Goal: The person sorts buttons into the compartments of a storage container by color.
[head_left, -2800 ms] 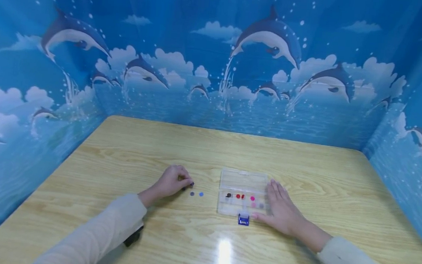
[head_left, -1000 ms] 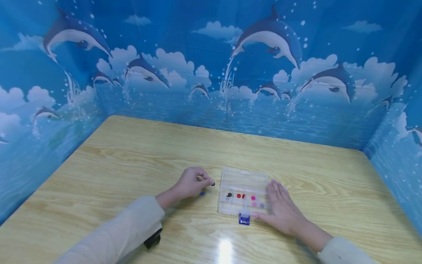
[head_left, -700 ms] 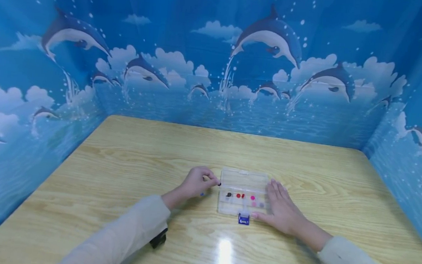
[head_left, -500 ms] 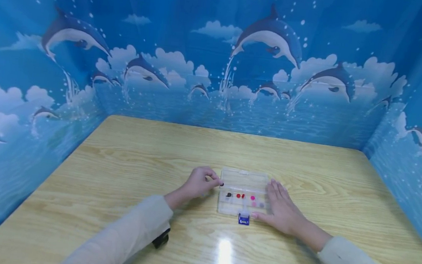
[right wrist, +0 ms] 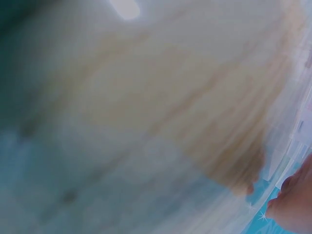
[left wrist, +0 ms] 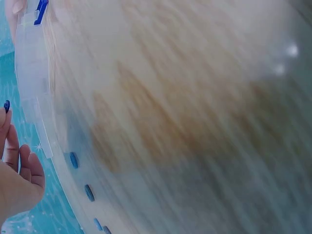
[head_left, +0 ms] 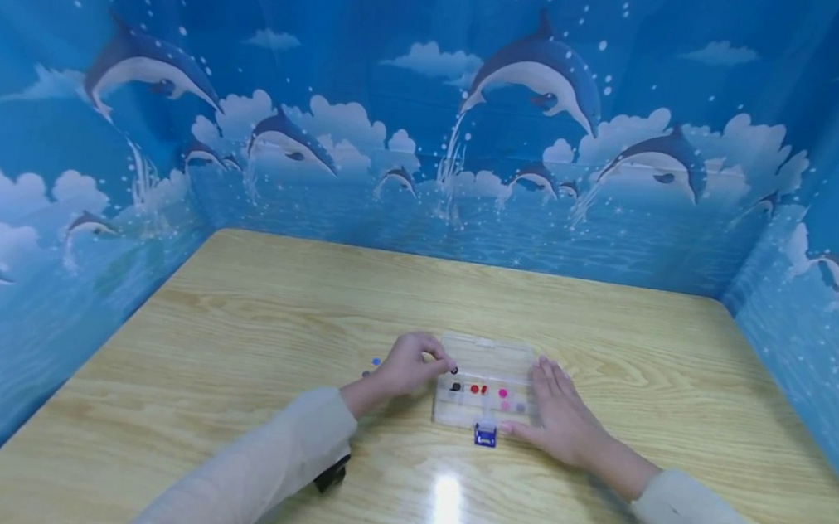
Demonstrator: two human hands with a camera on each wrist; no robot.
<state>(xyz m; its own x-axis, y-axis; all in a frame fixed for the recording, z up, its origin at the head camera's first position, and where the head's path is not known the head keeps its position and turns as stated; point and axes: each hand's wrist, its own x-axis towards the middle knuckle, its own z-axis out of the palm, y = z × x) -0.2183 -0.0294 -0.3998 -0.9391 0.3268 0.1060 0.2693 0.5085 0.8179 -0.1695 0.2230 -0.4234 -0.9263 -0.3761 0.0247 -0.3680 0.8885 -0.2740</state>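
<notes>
My left hand (head_left: 410, 367) pinches a small dark button (head_left: 454, 371) between thumb and fingertips, over the left part of the clear plastic box (head_left: 486, 355). In the left wrist view that button (left wrist: 7, 105) looks dark blue and shiny, standing on edge at the fingertips. The box lies with its lid laid back. Black, red and pink buttons (head_left: 503, 393) sit in its compartments. My right hand (head_left: 563, 420) rests at the box's right side, fingers straight, thumb near the front edge; only part of that hand (right wrist: 292, 204) shows in the right wrist view.
A blue latch (head_left: 485, 436) juts from the box's front edge. Left of my left hand lie a blue button (head_left: 377, 361) and a darker one (head_left: 366, 373); the left wrist view shows several blue buttons (left wrist: 73, 160) on the wooden table (head_left: 298, 285). A dolphin-print curtain (head_left: 375, 83) surrounds the table.
My left hand has moved right from the loose buttons to above the box, carrying the dark button. Buttons behind it have come into view while others are now covered. The right hand stays put.
</notes>
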